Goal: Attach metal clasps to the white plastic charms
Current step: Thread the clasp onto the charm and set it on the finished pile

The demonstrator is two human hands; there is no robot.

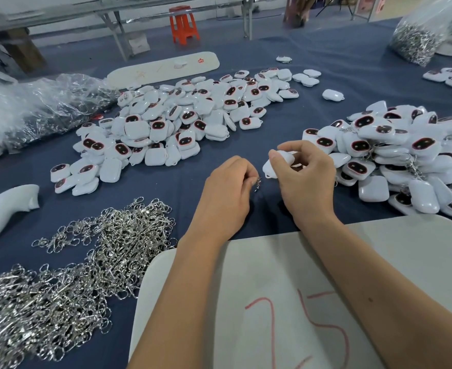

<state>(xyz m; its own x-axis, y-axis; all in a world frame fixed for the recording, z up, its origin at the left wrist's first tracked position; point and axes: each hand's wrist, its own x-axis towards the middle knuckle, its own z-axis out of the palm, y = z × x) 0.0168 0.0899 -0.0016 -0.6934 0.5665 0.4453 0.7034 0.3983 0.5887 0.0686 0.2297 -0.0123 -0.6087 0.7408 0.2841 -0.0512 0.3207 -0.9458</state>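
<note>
My right hand [303,179] grips a white plastic charm [272,165] between thumb and fingers, its small loop pointing down-left. My left hand [228,187] pinches a small metal clasp [258,183] at its fingertips, just left of the charm's loop and a little apart from it. A large heap of loose metal clasps [67,267] lies at the lower left. A pile of white charms with dark oval faces [182,121] spreads across the middle of the blue cloth. Another pile of charms [406,158], some with clasps showing, sits at the right.
A white board [286,283] marked with red figures lies under my forearms. Clear plastic bags [33,107] sit at the left, and a bag of clasps [416,41] at the far right. A long white tray [163,67] and an orange stool [183,23] are beyond.
</note>
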